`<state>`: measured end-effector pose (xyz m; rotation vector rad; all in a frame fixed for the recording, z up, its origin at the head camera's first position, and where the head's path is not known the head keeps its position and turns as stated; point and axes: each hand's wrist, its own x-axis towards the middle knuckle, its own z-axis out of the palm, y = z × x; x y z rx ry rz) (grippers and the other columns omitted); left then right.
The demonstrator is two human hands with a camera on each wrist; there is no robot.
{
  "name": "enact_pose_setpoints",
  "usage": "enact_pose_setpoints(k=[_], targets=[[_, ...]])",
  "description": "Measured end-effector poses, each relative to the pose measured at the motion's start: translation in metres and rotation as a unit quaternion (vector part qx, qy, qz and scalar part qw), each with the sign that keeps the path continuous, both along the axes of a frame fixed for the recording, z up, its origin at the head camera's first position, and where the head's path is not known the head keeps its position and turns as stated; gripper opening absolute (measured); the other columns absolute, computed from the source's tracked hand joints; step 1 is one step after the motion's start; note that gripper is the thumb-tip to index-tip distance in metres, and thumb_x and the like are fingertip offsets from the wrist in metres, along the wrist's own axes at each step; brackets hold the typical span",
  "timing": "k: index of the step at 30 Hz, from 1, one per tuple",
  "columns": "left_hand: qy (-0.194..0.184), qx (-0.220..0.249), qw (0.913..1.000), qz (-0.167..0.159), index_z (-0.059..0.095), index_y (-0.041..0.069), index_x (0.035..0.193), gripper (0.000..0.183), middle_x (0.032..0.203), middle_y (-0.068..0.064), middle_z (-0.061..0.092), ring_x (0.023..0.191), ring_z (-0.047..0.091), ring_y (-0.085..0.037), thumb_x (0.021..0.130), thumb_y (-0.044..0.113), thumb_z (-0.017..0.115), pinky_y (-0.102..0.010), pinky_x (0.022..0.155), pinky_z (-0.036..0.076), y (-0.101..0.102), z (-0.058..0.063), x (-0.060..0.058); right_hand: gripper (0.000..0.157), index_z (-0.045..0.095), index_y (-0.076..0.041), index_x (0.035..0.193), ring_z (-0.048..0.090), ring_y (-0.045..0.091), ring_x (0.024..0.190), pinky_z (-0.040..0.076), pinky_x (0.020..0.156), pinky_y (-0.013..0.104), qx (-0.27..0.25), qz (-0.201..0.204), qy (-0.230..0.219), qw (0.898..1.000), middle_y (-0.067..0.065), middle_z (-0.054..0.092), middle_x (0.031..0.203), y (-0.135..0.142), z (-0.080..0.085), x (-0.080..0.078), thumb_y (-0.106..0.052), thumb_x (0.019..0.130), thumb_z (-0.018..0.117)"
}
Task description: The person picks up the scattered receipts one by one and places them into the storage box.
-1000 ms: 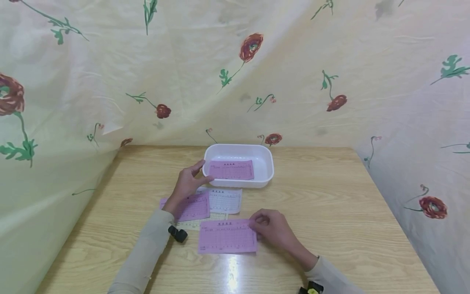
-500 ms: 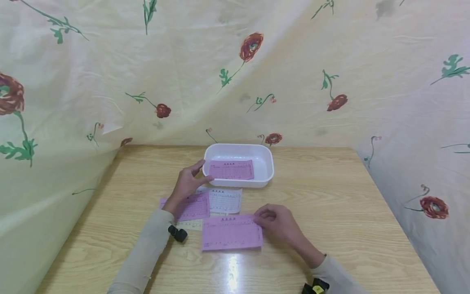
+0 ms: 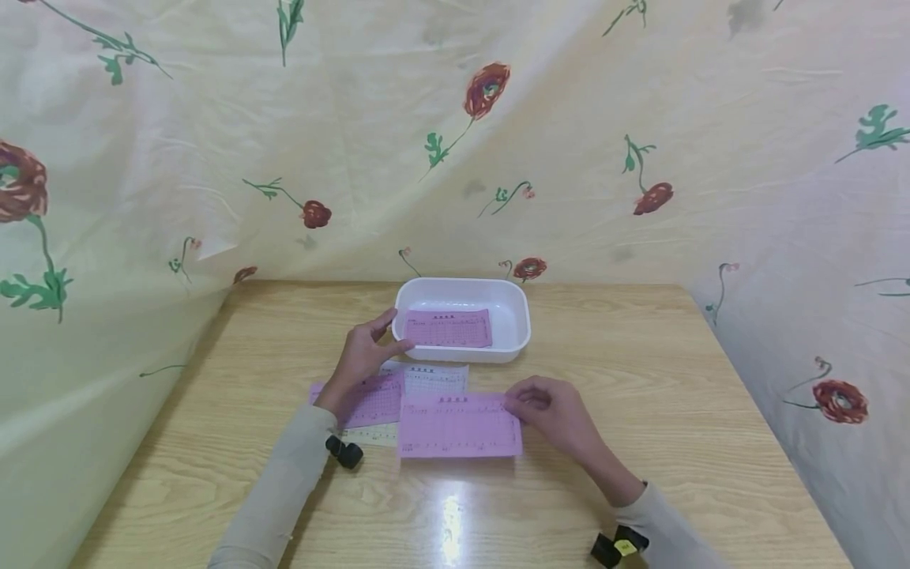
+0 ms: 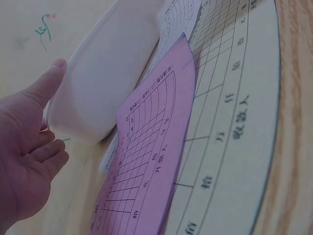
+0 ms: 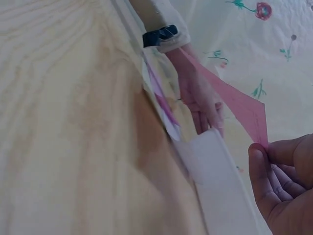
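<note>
My right hand (image 3: 550,411) pinches the upper right corner of a pink receipt (image 3: 458,427) between thumb and fingers. In the right wrist view the receipt (image 5: 239,107) is raised above the table and tilted. My left hand (image 3: 362,356) rests against the left front corner of a white plastic tray (image 3: 512,355), thumb at the front rim and fingers along the left side. Inside the tray lies another pink receipt (image 3: 448,329). Below the left hand, a pink receipt (image 4: 146,147) overlaps a white receipt (image 3: 434,378) and a pale yellowish receipt (image 4: 230,137).
The wooden table (image 3: 640,356) meets a flower-patterned cloth (image 3: 569,118) hanging along the back and sides. The tray stands near the table's back edge. Each wrist carries a small black camera mount (image 3: 344,453). Light reflects off the tabletop (image 3: 451,529) in front.
My right hand has lifted the pink receipt and carried it away from me and slightly right, so it now overlaps the white receipt in the head view. The left hand stays at the tray.
</note>
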<state>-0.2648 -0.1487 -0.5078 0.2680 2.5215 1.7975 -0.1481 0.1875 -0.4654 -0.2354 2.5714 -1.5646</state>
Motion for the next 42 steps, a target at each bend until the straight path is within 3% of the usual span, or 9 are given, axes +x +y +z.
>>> enact_pose_setpoints(k=[12, 17, 24, 38, 42], targets=[[0.0, 0.0, 1.0, 0.001, 0.045, 0.005, 0.152, 0.082, 0.162, -0.006, 0.039, 0.149, 0.037, -0.029, 0.085, 0.028, 0.086, -0.041, 0.122, 0.036, 0.001, 0.001, 0.002, 0.017, 0.073, -0.004, 0.106, 0.074, 0.018, 0.078, 0.066, 0.074, 0.041, -0.01, -0.013, 0.032, 0.999, 0.01, 0.076, 0.096, 0.01, 0.024, -0.022, -0.014, 0.094, 0.076], [-0.006, 0.001, 1.0, 0.001, 0.045, 0.006, 0.152, 0.082, 0.162, -0.004, 0.039, 0.149, 0.037, -0.029, 0.085, 0.031, 0.085, -0.039, 0.121, 0.037, -0.001, -0.001, 0.001, 0.016, 0.073, -0.004, 0.106, 0.074, 0.018, 0.077, 0.066, 0.073, 0.04, -0.008, -0.021, 0.054, 0.998, 0.011, 0.076, 0.096, 0.012, 0.03, -0.035, -0.014, 0.094, 0.075], [-0.02, -0.003, 0.9998, 0.003, 0.044, 0.009, 0.154, 0.079, 0.163, -0.003, 0.037, 0.15, 0.036, -0.028, 0.087, 0.024, 0.084, -0.039, 0.121, 0.038, 0.0, -0.002, -0.001, 0.022, 0.072, 0.001, 0.111, 0.075, 0.02, 0.079, 0.065, 0.07, 0.028, -0.018, -0.028, 0.058, 0.998, 0.016, 0.076, 0.099, 0.014, 0.04, -0.05, -0.014, 0.095, 0.075], [-0.012, -0.013, 0.9998, 0.004, 0.044, 0.01, 0.154, 0.085, 0.163, -0.004, 0.037, 0.149, 0.038, -0.027, 0.084, 0.034, 0.086, -0.038, 0.121, 0.038, -0.001, -0.002, -0.001, 0.022, 0.07, 0.003, 0.113, 0.075, 0.021, 0.084, 0.066, 0.071, 0.028, -0.02, -0.045, 0.051, 0.997, 0.019, 0.074, 0.103, 0.013, 0.05, -0.087, -0.012, 0.096, 0.073], [-0.011, -0.007, 0.9999, 0.001, 0.044, 0.009, 0.153, 0.084, 0.162, -0.004, 0.038, 0.149, 0.037, -0.026, 0.084, 0.033, 0.086, -0.037, 0.121, 0.037, -0.001, -0.001, -0.002, 0.023, 0.07, 0.003, 0.112, 0.075, 0.022, 0.085, 0.066, 0.074, 0.033, -0.022, -0.047, 0.061, 0.997, 0.02, 0.074, 0.104, 0.012, 0.051, -0.097, -0.012, 0.095, 0.074]])
